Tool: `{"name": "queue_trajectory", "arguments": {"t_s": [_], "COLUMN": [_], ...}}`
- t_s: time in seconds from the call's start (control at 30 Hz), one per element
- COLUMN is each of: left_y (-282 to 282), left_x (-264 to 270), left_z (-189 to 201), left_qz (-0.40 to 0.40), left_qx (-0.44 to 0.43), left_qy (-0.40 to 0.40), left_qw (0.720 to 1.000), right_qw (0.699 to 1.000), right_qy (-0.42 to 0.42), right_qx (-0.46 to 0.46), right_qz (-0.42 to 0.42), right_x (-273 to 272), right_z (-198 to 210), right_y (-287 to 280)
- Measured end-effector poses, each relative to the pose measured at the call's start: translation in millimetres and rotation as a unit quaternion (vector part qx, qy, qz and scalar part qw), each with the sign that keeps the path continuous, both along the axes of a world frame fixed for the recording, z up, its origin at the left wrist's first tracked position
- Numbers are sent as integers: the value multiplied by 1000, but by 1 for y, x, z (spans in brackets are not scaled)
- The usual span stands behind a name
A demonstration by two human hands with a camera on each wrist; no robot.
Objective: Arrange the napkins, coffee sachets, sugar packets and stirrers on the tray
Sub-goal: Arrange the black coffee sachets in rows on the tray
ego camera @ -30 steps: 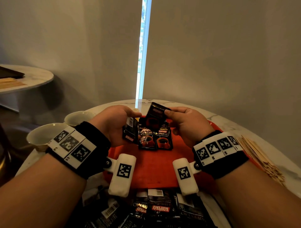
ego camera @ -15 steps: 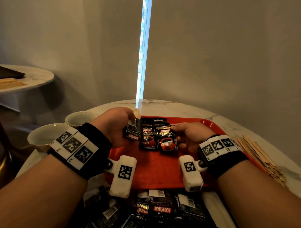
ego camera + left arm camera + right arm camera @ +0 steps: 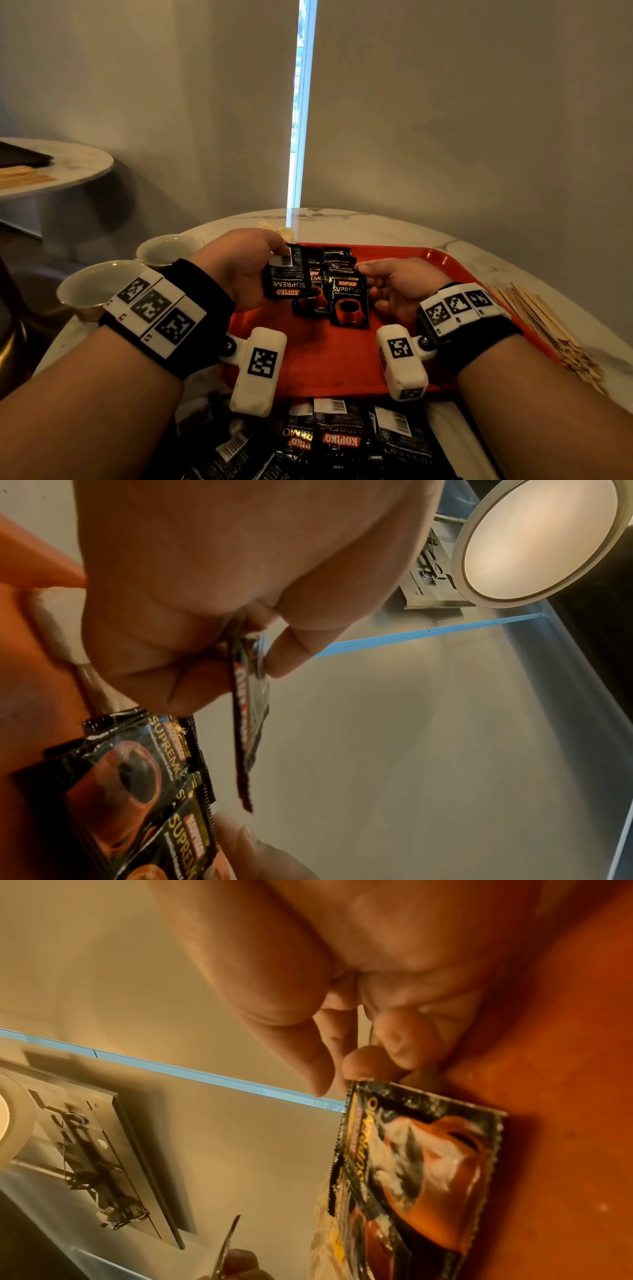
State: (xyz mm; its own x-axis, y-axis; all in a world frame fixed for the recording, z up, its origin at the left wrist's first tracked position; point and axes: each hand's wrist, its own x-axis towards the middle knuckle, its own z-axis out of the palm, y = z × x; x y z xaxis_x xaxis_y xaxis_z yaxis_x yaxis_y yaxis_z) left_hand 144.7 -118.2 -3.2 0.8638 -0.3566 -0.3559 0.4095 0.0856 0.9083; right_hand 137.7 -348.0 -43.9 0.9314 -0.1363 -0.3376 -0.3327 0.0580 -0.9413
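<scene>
On the red tray [image 3: 308,356], black Kopiko Supremo sachets [image 3: 349,301] overlap, red cups printed.

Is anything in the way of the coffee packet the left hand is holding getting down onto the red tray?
Nothing visible blocks it. The left hand pinches the coffee sachet just above the red tray, beside the sachets already laid there. The right hand rests at their far side.

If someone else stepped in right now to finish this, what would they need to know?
Left hand pinches one coffee sachet above the red tray.
Right hand touches the sachet row on the tray; its grip is unclear.
Done: a few sachets lined up.
Left: the loose sachets at the near edge and the stirrers on the table right of the tray. No napkins or sugar packets on the tray yet.
</scene>
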Motion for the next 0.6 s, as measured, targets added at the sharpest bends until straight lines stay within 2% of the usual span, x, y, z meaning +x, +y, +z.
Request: {"name": "queue_trajectory", "arguments": {"t_s": [0.27, 0.43, 0.6], "left_y": [-3, -4, -7], "left_x": [-6, -3, -5], "left_z": [3, 1, 1], "left_qz": [0, 43, 51], "left_qx": [-45, -47, -45], "left_qy": [-5, -11, -18], "left_qw": [999, 998, 998], "right_qw": [996, 981, 961], "right_qy": [-87, -176, -214], "right_qx": [6, 21, -58], "right_qz": [-27, 73, 165], "right_x": [-2, -16, -22], "right_z": [13, 32, 35], "right_y": [5, 15, 27]}}
